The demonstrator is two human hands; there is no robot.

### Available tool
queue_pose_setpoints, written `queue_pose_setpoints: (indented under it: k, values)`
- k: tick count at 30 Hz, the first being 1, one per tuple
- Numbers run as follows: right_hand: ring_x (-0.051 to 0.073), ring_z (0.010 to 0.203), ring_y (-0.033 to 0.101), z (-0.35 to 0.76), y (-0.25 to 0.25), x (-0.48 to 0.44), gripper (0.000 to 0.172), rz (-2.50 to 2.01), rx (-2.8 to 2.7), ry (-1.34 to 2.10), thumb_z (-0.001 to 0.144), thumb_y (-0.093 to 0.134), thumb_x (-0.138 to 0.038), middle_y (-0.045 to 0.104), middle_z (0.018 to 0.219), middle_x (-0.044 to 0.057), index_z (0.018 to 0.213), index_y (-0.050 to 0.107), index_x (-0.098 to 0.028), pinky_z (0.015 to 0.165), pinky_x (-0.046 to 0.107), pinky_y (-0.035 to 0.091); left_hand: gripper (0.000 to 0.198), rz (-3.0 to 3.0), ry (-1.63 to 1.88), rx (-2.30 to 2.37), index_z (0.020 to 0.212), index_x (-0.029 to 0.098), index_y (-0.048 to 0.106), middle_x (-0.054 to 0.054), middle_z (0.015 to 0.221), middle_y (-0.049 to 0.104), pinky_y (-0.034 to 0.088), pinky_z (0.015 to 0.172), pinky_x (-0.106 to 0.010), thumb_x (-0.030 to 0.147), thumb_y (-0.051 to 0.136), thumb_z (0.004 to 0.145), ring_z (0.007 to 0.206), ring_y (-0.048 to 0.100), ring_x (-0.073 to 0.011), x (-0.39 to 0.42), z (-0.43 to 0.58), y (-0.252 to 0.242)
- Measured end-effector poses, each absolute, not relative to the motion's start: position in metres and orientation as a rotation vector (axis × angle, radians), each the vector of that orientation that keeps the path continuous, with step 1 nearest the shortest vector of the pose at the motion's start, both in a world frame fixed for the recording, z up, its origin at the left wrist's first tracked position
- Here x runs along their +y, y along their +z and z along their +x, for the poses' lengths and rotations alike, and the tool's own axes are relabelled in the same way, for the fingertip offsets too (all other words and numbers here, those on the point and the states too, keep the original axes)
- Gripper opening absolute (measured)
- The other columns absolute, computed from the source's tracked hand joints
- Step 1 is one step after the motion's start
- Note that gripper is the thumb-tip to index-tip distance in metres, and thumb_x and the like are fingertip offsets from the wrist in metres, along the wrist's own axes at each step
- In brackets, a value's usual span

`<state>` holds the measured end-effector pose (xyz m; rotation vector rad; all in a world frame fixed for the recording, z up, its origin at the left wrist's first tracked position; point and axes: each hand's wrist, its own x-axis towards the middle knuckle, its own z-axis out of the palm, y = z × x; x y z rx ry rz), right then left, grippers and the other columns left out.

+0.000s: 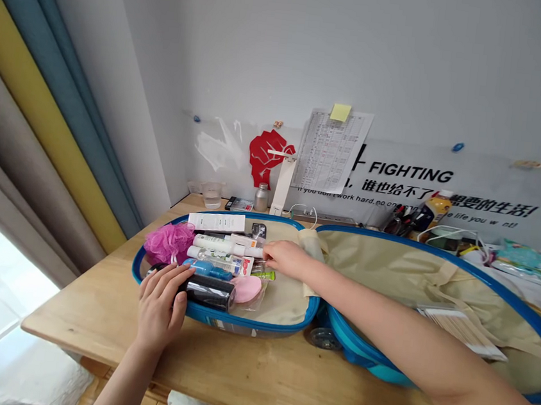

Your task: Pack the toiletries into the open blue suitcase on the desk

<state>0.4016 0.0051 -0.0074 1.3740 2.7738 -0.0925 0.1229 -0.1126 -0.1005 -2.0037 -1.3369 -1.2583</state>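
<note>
One worktop (pixel 257 369) carries one open suitcase (pixel 248 323), its two halves spread side by side; at the near rim of the left half, the left hand (pixel 162 297) lies palm down over the left end of one black cylinder (pixel 213 292); its grip is loosely open, fingers stretched and slightly bent, thumb set apart, the forearm rising from the lower edge of view; just beyond the cylinder lie one pink disc (pixel 246 289) and one blue bottle (pixel 206 268); one clear bottle (pixel 218 260) comes next, then one white tube (pixel 212 243); the right hand (pixel 286 258) is at the tube's right end, fingers curled, its arm stretched across the right half; whether that grip has closed on the tube, I cannot tell; one pack of thin sticks (pixel 462 332) lies in the right half; one pink puff (pixel 169 242) and one white box (pixel 217 222) sit farther back in the left; behind the suitcase stand one clear cup (pixel 212 195) and one silver jar (pixel 261 196); one printed sheet (pixel 331 154), topped by one yellow note (pixel 340 112), hangs on the wall (pixel 277 48).
</note>
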Motion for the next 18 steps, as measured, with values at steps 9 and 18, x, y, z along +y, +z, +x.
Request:
queue_pose_setpoints:
  k: [9, 18]
  values:
    - [0.018, 0.089, 0.068, 0.401, -0.002, 0.000, 0.017, 1.436, 2.818, -0.136, 0.084, 0.060, -0.015, 0.076, 0.099, 0.000, 0.085, 0.074, -0.025, 0.071, 0.026, 0.042, 0.035, -2.001, -1.257, -1.346, 0.121, 0.021, 0.063, -0.010, 0.118, 0.072, 0.034, 0.105, -0.041, 0.029, 0.036, 0.099, 0.116, 0.060, -0.0258, -0.112, 0.123, -0.102]
    - [0.017, 0.091, 0.066, 0.468, 0.096, -0.004, 0.030, 1.995, 2.926, 0.105, 0.094, 0.045, -0.033, 0.074, 0.105, 0.003, 0.110, 0.069, -0.025, 0.079, 0.028, 0.044, 0.034, -1.992, -1.241, -1.311, 0.122, 0.021, 0.062, -0.010, 0.115, 0.072, 0.034, 0.103, -0.042, 0.027, 0.037, 0.098, 0.112, 0.060, -0.0263, -0.111, 0.121, -0.103]
